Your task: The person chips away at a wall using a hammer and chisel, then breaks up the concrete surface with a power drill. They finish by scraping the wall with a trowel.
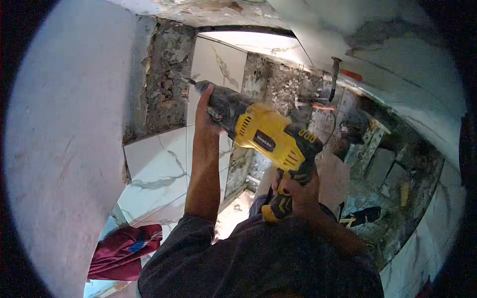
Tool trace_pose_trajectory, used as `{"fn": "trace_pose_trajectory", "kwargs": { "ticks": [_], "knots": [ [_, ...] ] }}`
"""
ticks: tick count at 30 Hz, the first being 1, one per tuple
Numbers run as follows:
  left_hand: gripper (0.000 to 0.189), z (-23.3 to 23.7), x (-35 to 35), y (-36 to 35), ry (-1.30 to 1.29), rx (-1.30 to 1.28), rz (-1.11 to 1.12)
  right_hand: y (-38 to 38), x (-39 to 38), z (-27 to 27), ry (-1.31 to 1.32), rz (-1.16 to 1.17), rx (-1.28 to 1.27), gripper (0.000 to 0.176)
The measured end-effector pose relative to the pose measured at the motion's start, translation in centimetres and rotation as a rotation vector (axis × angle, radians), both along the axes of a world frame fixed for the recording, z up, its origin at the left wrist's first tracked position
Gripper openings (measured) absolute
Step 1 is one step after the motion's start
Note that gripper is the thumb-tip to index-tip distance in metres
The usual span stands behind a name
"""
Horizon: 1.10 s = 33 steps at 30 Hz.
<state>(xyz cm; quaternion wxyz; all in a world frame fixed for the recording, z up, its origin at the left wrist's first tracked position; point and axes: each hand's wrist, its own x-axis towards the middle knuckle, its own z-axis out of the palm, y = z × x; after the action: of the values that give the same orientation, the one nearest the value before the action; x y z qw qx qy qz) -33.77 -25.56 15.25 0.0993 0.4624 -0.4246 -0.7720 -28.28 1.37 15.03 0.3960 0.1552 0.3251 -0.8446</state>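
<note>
A yellow and black power drill (271,139) lies slantwise across the middle of the view, its bit pointing up and left at a rough, broken strip of wall (169,82). Wrapped round the dark front part of the tool is my left hand (207,111). My right hand (300,191) grips the rear handle, lower and to the right, its fingers closed around it. The bit's tip is close to the rough strip; contact cannot be made out.
White marbled tiles (156,161) cover the wall below the rough strip. A dark red cloth (124,251) lies at the lower left. A pipe (335,79) sticks out at the upper right. Rubble (285,92) and a black tool (365,216) are on the right.
</note>
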Motion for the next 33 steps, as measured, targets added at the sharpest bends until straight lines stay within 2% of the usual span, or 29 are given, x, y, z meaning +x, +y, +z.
{"fn": "trace_pose_trajectory", "kwargs": {
  "ticks": [2,4,6,8,10,15,17,21,23,24,26,30,33],
  "knots": [
    [0.027,-0.5,-0.1,-1.3,0.068,0.027,-0.079,-0.8,-0.2,-0.8,-0.092,-0.031,-0.024,0.037],
    [0.024,-0.7,-0.2,-2.0,0.007,-0.030,0.000,-1.7,-0.4,-1.4,-0.201,-0.016,-0.168,0.038],
    [0.024,-0.7,-0.6,-3.6,-0.017,0.030,0.007,-3.0,-1.0,-0.6,-0.210,-0.072,-0.110,0.037],
    [0.023,-0.3,-1.4,-4.0,-0.022,0.075,-0.040,-3.9,-1.3,-0.8,-0.205,-0.027,-0.128,0.034],
    [0.021,0.0,-1.4,-3.1,-0.010,-0.036,0.026,-4.8,-0.4,-1.4,-0.211,-0.055,-0.111,0.033],
    [0.019,-2.6,-1.1,-6.1,0.047,0.112,-0.032,-5.6,0.7,-3.4,-0.243,-0.063,-0.158,0.033],
    [0.022,-3.0,-0.8,-5.7,0.115,0.215,-0.059,-4.9,-0.1,-4.1,-0.299,-0.063,-0.172,0.036],
    [0.024,-2.1,-0.9,-3.7,0.081,0.213,-0.075,-2.9,-1.2,-3.2,-0.260,-0.017,-0.168,0.038],
    [0.025,-1.2,-0.8,-1.2,0.132,0.142,-0.079,-0.8,-1.6,-1.4,-0.152,-0.071,0.029,0.039],
    [0.025,-1.1,-0.8,-0.2,0.131,0.141,-0.076,0.1,-1.5,-1.2,-0.154,-0.068,0.028,0.039],
    [0.027,-1.0,-0.8,1.1,0.083,0.198,0.016,1.7,-1.4,-1.4,-0.237,-0.072,-0.157,0.042],
    [0.030,-1.6,-0.7,1.0,0.064,0.173,0.004,2.5,-2.0,-2.1,-0.266,-0.030,-0.218,0.044],
    [0.028,-1.0,-1.0,0.9,0.090,0.152,-0.002,1.7,-2.2,-2.6,-0.223,0.024,-0.124,0.042]
  ]
}}
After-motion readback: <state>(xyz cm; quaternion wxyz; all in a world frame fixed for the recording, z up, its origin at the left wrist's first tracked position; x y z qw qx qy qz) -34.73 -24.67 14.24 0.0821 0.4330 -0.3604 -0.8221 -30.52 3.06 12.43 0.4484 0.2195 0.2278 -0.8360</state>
